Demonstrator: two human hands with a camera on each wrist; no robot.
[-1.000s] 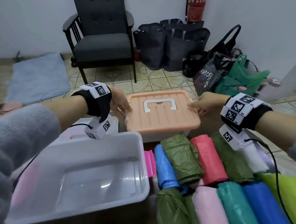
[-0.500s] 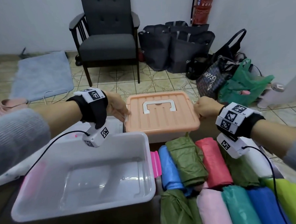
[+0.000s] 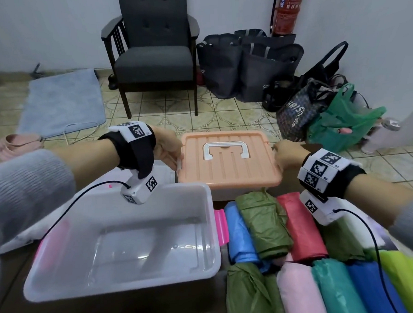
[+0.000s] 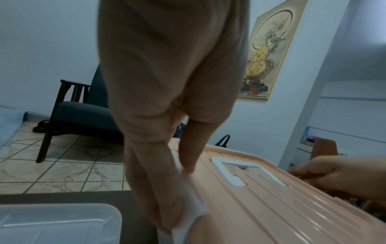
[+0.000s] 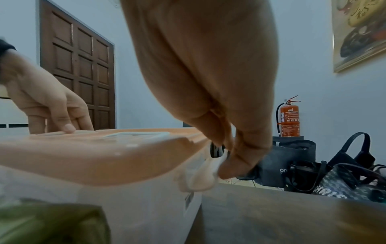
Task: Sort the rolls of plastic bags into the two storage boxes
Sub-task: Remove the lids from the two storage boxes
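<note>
A storage box with an orange lid (image 3: 227, 169) and a white handle stands shut at the table's far middle. My left hand (image 3: 170, 150) pinches the white latch (image 4: 192, 209) on its left side, thumb (image 4: 193, 148) on the lid's edge. My right hand (image 3: 285, 153) pinches the white latch (image 5: 201, 175) on the right side, swung out from the box wall. A clear box (image 3: 204, 228) stands open and empty at the near left. Several rolls of plastic bags lie at the near right: olive (image 3: 264, 225), red (image 3: 302, 225), blue (image 3: 238, 236), pink (image 3: 301, 292), teal (image 3: 337, 290).
A pink latch (image 3: 221, 226) sticks out of the clear box toward the rolls. A white lid (image 3: 20, 238) lies under my left forearm. Beyond the table are a dark armchair (image 3: 152, 61), black bags (image 3: 248, 63), a green bag (image 3: 342, 123) and a fire extinguisher (image 3: 288, 8).
My right hand's fingers went from stretched along the lid's edge to curled round the right latch. The left hand stayed at the left latch. The view moved closer.
</note>
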